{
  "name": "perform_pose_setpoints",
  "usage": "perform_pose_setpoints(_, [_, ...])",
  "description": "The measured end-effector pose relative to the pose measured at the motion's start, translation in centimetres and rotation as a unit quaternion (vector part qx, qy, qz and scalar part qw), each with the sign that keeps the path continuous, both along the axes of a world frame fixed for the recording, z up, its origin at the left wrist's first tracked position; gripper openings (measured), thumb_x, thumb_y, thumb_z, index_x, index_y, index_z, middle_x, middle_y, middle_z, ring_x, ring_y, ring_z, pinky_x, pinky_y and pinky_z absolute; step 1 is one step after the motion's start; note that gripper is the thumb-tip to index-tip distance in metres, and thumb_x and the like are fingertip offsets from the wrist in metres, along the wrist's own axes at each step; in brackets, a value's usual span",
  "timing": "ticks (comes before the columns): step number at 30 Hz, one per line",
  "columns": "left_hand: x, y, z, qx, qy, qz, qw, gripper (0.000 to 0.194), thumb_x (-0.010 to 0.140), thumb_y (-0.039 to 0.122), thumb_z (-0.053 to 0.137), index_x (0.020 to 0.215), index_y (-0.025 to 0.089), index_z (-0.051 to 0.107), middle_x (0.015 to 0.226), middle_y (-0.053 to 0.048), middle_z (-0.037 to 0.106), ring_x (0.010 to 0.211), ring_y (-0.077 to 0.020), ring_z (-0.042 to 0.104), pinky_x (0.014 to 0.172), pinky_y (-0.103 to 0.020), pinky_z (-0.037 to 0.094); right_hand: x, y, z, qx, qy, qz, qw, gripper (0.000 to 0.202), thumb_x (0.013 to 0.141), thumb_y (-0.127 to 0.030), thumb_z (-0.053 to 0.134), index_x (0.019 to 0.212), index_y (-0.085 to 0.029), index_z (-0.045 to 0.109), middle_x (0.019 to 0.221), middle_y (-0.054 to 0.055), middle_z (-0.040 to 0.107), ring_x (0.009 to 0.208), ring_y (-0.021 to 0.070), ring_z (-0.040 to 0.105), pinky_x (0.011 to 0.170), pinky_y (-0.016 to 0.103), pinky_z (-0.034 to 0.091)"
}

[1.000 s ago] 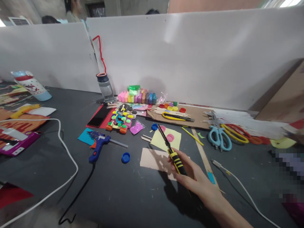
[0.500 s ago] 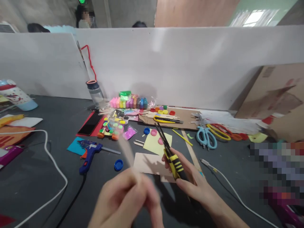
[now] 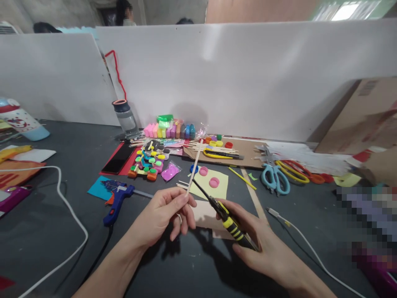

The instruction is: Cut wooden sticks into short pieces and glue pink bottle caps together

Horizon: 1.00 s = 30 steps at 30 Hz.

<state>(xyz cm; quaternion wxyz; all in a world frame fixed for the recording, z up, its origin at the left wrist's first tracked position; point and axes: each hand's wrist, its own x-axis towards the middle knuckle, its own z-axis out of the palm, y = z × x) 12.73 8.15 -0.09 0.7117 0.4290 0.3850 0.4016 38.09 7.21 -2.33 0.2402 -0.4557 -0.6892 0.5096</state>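
An overexposed patch (image 3: pixel 345 11) glared at upper right while pale reflections streaked the white board (image 3: pixel 242 78) and soft shadows darkened the tabletop (image 3: pixel 173 281).

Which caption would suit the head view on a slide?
Left grip on a stick, right grip on a tool, above a dark table.

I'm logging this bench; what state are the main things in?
Pale stick: slanted, pinched in left hand
Pliers: raised in right hand; jaw opening unclear
Phone: lying, screen dark
Glue gun: lying sideways, glue stick protruding
Clear bottle: standing
Blue-handled scissors: lying down
Right-side cable: plug end free
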Motion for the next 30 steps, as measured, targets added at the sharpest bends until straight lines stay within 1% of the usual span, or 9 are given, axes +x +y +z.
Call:
perform_pose_setpoints(2, [-0.3,0.1,-0.2,-0.008,0.013,-0.017,1.0,0.034,0.09,0.046,0.062,0.078,0.014,0.06,0.053,-0.001,0.063,0.036,-0.0056,0.046,0.032,-0.013,0.028,0.0,-0.1,0.0,0.004,-0.032,0.011,0.999,0.08,0.071,-0.019,0.061,0.15,-0.021,0.043,0.152,0.011,0.045,0.143,0.0345,0.036,0.119,0.053,0.025])
perform_pose_setpoints(5, [-0.6,0.1,-0.6,-0.016,0.024,-0.033,0.999,0.035,0.09,0.045,0.061,0.073,0.015,0.06,0.044,0.004,0.055,0.033,-0.0039,0.036,0.034,-0.014,0.024,-0.1,-0.1,0.0,0.006,-0.058,0.026,0.998,0.08,0.07,-0.019,0.061,0.148,-0.024,0.046,0.15,0.008,0.048,0.142,0.0359,0.038,0.118,0.055,0.028])
perform_pose_setpoints(10, [-0.9,-0.2,-0.8,-0.021,0.026,-0.036,0.999,0.036,0.091,0.042,0.058,0.067,0.015,0.057,0.04,0.007,0.043,0.034,-0.0031,0.026,0.038,-0.017,0.018,0.2,-0.3,-0.8,0.001,-0.03,0.043,0.999,0.077,0.075,-0.018,0.061,0.149,-0.029,0.044,0.152,0.005,0.046,0.141,0.0323,0.042,0.117,0.05,0.032])
perform_pose_setpoints(13, [-1.1,-0.4,-0.6,-0.018,0.023,-0.037,0.999,0.035,0.091,0.039,0.057,0.065,0.015,0.057,0.041,0.007,0.041,0.036,-0.0037,0.026,0.039,-0.018,0.018,0.4,-0.6,-1.3,-0.014,0.0,0.047,0.999,0.074,0.078,-0.019,0.063,0.149,-0.028,0.045,0.152,0.006,0.046,0.14,0.0325,0.042,0.117,0.049,0.034])
perform_pose_setpoints(17, [-1.2,-0.6,-0.7,-0.005,0.01,-0.041,0.999,0.033,0.092,0.039,0.054,0.074,0.014,0.063,0.045,0.005,0.048,0.039,-0.0051,0.034,0.042,-0.018,0.024,0.3,-0.9,-1.2,-0.037,0.021,0.053,0.998,0.072,0.078,-0.021,0.064,0.147,-0.031,0.047,0.153,0.005,0.045,0.138,0.0327,0.045,0.116,0.05,0.034])
perform_pose_setpoints(20, [-1.1,-0.9,-0.9,0.033,0.01,-0.011,0.999,0.039,0.096,0.046,0.046,0.08,0.016,0.064,0.053,0.002,0.055,0.043,-0.0069,0.04,0.042,-0.019,0.027,0.2,-1.3,-0.8,-0.026,0.016,0.041,0.999,0.071,0.078,-0.024,0.064,0.146,-0.034,0.049,0.151,0.005,0.047,0.137,0.0338,0.046,0.114,0.052,0.036])
perform_pose_setpoints(25, [-0.6,-1.7,-0.6,0.096,0.096,0.1,0.986,0.026,0.091,0.041,0.064,0.079,0.018,0.059,0.059,0.006,0.05,0.051,-0.0064,0.041,0.048,-0.017,0.033,0.2,-1.6,-0.7,0.019,0.0,0.034,0.999,0.067,0.081,-0.032,0.068,0.146,-0.032,0.05,0.147,0.008,0.051,0.135,0.0362,0.048,0.11,0.052,0.041])
perform_pose_setpoints(27, [-0.4,-1.9,-0.5,0.115,0.128,0.119,0.978,0.026,0.093,0.038,0.061,0.076,0.018,0.058,0.058,0.006,0.047,0.052,-0.0065,0.04,0.049,-0.018,0.032,0.3,-1.6,-0.9,0.021,-0.003,0.03,0.999,0.07,0.08,-0.031,0.069,0.147,-0.033,0.049,0.148,0.007,0.051,0.135,0.0365,0.048,0.112,0.052,0.039])
perform_pose_setpoints(30, [-0.4,-2.1,-0.7,0.125,0.134,0.125,0.975,0.03,0.096,0.037,0.058,0.073,0.018,0.056,0.057,0.006,0.042,0.051,-0.0065,0.037,0.048,-0.02,0.028,0.5,-1.8,-1.2,-0.004,0.01,0.018,1.0,0.078,0.074,-0.022,0.068,0.148,-0.035,0.047,0.149,0.005,0.049,0.135,0.037,0.047,0.114,0.053,0.034])
